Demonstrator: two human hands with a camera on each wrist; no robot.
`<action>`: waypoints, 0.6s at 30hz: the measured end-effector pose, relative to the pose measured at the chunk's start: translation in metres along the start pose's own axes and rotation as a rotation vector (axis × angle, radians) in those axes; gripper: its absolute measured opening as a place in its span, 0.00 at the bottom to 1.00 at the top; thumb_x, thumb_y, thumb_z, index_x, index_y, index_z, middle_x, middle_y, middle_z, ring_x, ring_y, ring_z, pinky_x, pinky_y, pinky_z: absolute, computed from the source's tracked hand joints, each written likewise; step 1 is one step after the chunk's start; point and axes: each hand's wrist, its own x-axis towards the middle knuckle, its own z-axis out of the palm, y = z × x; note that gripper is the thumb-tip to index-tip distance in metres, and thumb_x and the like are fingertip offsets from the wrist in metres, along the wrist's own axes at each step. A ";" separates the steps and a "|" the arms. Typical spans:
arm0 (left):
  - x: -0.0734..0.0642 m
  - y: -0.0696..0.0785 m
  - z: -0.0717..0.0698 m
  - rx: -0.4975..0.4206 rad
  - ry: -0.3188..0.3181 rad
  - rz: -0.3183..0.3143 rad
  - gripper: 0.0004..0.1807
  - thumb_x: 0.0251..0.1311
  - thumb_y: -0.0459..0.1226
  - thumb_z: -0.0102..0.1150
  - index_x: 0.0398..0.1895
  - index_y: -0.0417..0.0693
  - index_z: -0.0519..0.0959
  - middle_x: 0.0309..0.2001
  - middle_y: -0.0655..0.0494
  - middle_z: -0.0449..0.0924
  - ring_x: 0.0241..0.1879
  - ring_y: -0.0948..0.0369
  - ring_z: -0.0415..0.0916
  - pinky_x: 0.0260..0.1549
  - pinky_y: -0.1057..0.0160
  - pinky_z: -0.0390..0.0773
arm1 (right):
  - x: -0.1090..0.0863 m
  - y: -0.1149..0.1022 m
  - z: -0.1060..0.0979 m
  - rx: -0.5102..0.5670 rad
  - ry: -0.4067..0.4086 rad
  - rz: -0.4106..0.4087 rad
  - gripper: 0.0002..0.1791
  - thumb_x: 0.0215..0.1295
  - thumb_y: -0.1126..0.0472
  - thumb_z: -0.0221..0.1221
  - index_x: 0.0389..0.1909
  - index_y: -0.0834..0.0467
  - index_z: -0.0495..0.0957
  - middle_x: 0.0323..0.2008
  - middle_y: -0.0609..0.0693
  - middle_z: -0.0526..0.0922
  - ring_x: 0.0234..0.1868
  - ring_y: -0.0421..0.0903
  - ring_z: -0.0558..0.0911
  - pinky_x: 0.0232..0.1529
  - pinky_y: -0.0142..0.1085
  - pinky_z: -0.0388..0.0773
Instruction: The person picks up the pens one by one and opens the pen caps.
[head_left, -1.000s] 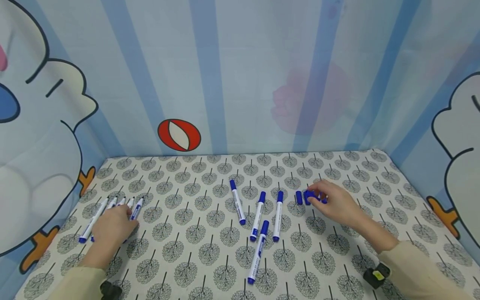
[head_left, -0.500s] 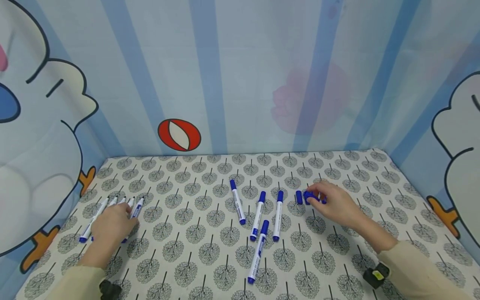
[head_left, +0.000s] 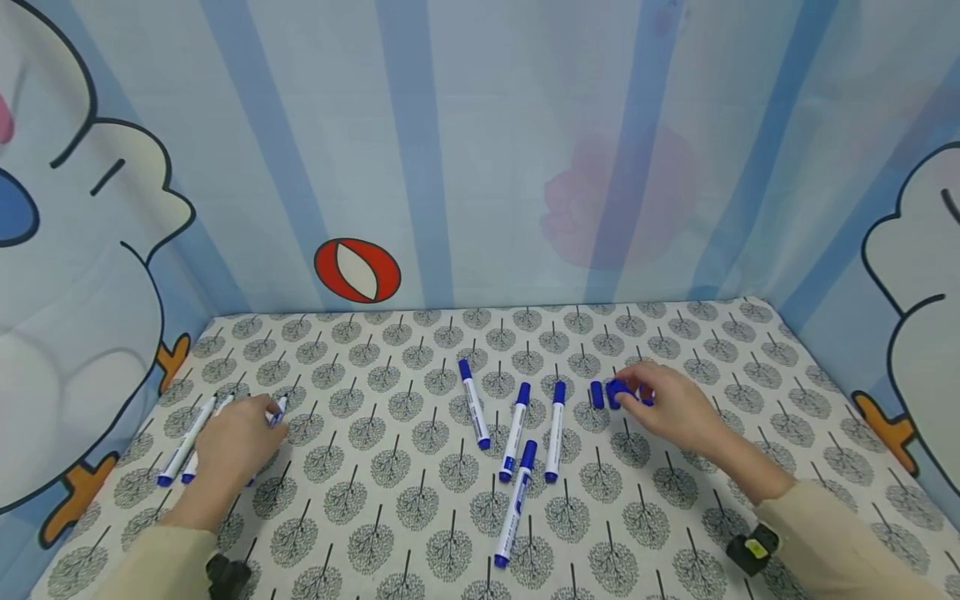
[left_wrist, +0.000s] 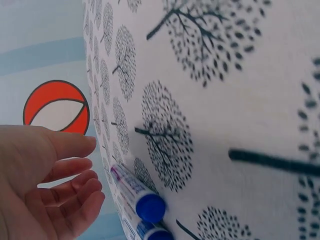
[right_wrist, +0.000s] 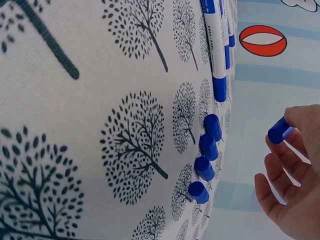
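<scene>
In the head view my left hand [head_left: 236,442] is over a row of uncapped white markers [head_left: 182,446] at the left, hiding most of the row. Its fingers are loosely bent with nothing between them in the left wrist view, beside two markers [left_wrist: 132,192] with blue ends. My right hand [head_left: 671,408], at the right, pinches a blue marker cap [right_wrist: 280,131] between thumb and forefinger, held above the cloth. Below it, several more blue caps [right_wrist: 208,146] lie in a row, partly covered by the hand in the head view.
Between the hands, several capped blue markers lie spread out: one at the back [head_left: 474,404], one nearest the front [head_left: 516,504]. Tree-patterned cloth [head_left: 405,533] covers the table. A striped blue curtain [head_left: 495,167] hangs behind and around it.
My left hand has shifted slightly right over the uncapped markers, uncovering more of those at the left and hiding those at the right. My right hand stays almost still with the cap.
</scene>
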 end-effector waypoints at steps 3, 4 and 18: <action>0.002 0.004 0.002 -0.027 0.036 0.042 0.16 0.54 0.39 0.58 0.44 0.38 0.77 0.27 0.48 0.75 0.17 0.59 0.67 0.11 0.63 0.66 | 0.000 0.001 0.000 -0.006 0.005 0.006 0.13 0.55 0.62 0.62 0.42 0.60 0.78 0.29 0.45 0.79 0.28 0.38 0.74 0.28 0.30 0.72; 0.002 0.006 0.004 -0.036 0.043 0.054 0.16 0.55 0.39 0.58 0.45 0.39 0.77 0.29 0.47 0.76 0.18 0.59 0.67 0.11 0.63 0.66 | 0.000 0.002 -0.001 -0.010 0.009 0.001 0.13 0.55 0.62 0.62 0.42 0.60 0.78 0.29 0.46 0.79 0.28 0.38 0.74 0.27 0.30 0.72; 0.008 0.031 0.017 -0.100 0.072 0.180 0.14 0.53 0.39 0.61 0.42 0.42 0.79 0.34 0.47 0.79 0.20 0.61 0.70 0.13 0.65 0.67 | 0.002 0.011 -0.005 -0.043 0.026 0.040 0.15 0.56 0.62 0.61 0.44 0.63 0.76 0.30 0.48 0.80 0.29 0.41 0.75 0.29 0.33 0.72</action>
